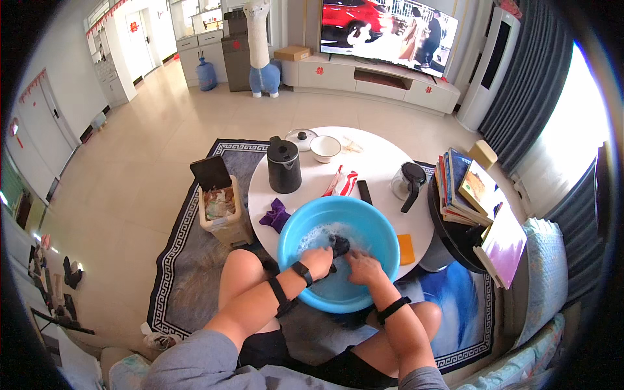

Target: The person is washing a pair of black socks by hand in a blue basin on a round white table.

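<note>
A blue plastic basin (385, 229) with soapy water and white suds stands at the near edge of a round white table. Inside it, my left hand (317, 261) is closed around a dark wet cloth (340, 245), whose folds stick out past the fingers. My right hand (363, 267) is just right of the cloth, fingers pointing down into the water. Its fingertips are partly hidden, so whether they also grip the cloth is unclear. Left of the basin lies a crumpled purple cloth (276, 215). An orange cloth or pad (405, 249) lies to the right.
On the white table (263, 180) stand a black kettle (284, 168), a white bowl (325, 148), a glass lid (301, 139) and a glass pot (408, 181). An open trash bin (225, 222) is at left. Stacked books (460, 187) lie on a side table at right.
</note>
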The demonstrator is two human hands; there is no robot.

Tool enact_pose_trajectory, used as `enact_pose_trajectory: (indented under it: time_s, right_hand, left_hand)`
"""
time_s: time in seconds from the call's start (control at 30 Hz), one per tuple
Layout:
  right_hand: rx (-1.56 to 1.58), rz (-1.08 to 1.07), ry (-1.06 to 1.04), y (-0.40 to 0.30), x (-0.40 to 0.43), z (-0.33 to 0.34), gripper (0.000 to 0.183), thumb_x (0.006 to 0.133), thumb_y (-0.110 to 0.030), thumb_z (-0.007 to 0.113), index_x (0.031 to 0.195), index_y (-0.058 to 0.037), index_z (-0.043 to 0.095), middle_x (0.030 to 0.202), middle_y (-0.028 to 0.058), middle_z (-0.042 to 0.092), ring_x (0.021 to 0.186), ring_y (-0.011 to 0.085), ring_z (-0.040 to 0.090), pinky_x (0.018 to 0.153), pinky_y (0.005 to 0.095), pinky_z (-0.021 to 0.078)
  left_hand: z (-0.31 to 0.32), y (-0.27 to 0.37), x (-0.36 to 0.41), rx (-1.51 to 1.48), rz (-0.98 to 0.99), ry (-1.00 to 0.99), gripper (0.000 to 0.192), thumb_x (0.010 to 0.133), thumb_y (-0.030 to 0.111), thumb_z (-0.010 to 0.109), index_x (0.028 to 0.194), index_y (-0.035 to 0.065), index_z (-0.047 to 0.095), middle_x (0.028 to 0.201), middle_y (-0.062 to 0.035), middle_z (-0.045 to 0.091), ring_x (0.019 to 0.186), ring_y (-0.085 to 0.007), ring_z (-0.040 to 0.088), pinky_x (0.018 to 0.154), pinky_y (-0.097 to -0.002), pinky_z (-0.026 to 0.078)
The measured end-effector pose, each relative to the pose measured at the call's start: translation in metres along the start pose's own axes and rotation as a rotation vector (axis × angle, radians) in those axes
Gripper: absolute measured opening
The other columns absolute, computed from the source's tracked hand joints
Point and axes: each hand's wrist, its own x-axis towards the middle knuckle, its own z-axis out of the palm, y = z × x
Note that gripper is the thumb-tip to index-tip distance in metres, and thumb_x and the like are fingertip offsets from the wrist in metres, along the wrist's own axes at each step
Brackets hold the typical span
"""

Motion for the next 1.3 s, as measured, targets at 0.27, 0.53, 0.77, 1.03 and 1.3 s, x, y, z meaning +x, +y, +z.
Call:
enact_pose_trajectory:
  time_s: [0.27, 0.53, 0.77, 1.03, 1.3]
  right_hand:
    - [0.016, -0.022, -0.043, -0.005, -0.002, -0.002, 0.082, 0.073, -0.036, 0.076, 0.144, -0.0116, 0.044, 0.152, 0.0142, 0.037, 0.139, 0.0353, 0.035, 0.113, 0.0429, 0.0325]
    - [0.084, -0.126, -0.155, -0.011, -0.008, -0.012, 0.077, 0.077, -0.038, 0.072, 0.144, -0.0116, 0.044, 0.149, 0.0193, 0.040, 0.137, 0.0361, 0.038, 0.113, 0.0424, 0.0325]
    - [0.202, -0.264, -0.157, 0.017, 0.011, 0.009, 0.072, 0.079, -0.037, 0.070, 0.142, -0.0098, 0.046, 0.146, 0.0187, 0.043, 0.134, 0.0377, 0.042, 0.113, 0.0428, 0.0318]
    - [0.125, -0.225, -0.019, 0.011, 0.008, 0.006, 0.064, 0.079, -0.030, 0.071, 0.134, -0.0066, 0.053, 0.134, 0.0175, 0.053, 0.127, 0.0373, 0.046, 0.110, 0.0426, 0.0347]
    - [0.315, -0.318, -0.117, -0.008, 0.003, -0.015, 0.046, 0.077, -0.027, 0.073, 0.118, -0.0072, 0.065, 0.124, 0.0173, 0.058, 0.115, 0.0351, 0.055, 0.100, 0.0403, 0.0421]
  left_hand:
    - [0.002, -0.002, -0.001, -0.011, -0.021, -0.068, 0.025, 0.083, 0.010, 0.057, 0.104, -0.0034, 0.054, 0.100, -0.0245, 0.066, 0.090, -0.0386, 0.067, 0.073, -0.0475, 0.055]
    - [0.010, -0.004, 0.000, -0.070, -0.097, -0.087, 0.033, 0.085, 0.015, 0.059, 0.109, -0.0056, 0.049, 0.107, -0.0264, 0.061, 0.096, -0.0423, 0.064, 0.081, -0.0493, 0.053]
    - [-0.008, 0.009, 0.001, -0.159, -0.021, 0.149, 0.028, 0.089, 0.016, 0.055, 0.107, -0.0044, 0.049, 0.100, -0.0233, 0.060, 0.096, -0.0427, 0.063, 0.080, -0.0514, 0.052]
    - [-0.001, -0.001, 0.003, -0.031, -0.035, -0.186, 0.032, 0.082, 0.009, 0.053, 0.108, -0.0088, 0.052, 0.093, -0.0263, 0.068, 0.089, -0.0427, 0.066, 0.077, -0.0499, 0.053]
    - [-0.011, 0.004, 0.003, -0.124, -0.006, -0.457, 0.058, 0.079, 0.019, 0.062, 0.121, -0.0156, 0.043, 0.097, -0.0304, 0.066, 0.093, -0.0430, 0.065, 0.076, -0.0466, 0.052]
